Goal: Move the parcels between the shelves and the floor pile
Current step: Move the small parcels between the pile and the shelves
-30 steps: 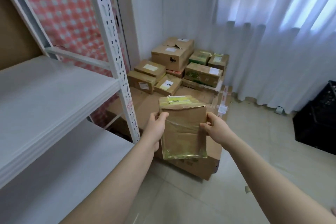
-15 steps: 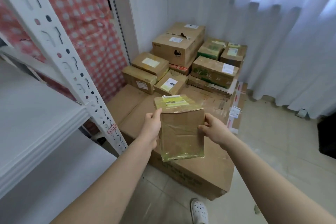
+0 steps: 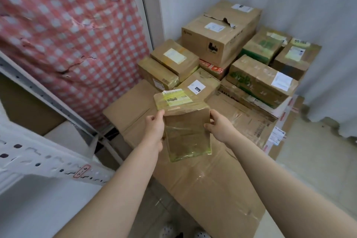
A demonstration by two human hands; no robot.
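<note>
The parcel (image 3: 185,133) is held in the air above the large flat carton (image 3: 222,187) at the near edge of the floor pile (image 3: 220,44), with its long axis running away from the person, its labelled end (image 3: 176,98) toward the stacked boxes and its near end tipped downward. It is a flat, rectangular brown cardboard packet, creased across the upper part and wrapped in glossy, yellow-tinted clear tape. The left hand (image 3: 155,127) grips its left edge and the right hand (image 3: 221,128) grips its right edge, thumbs on the upper face, both arms extended forward with the parcel between them.
</note>
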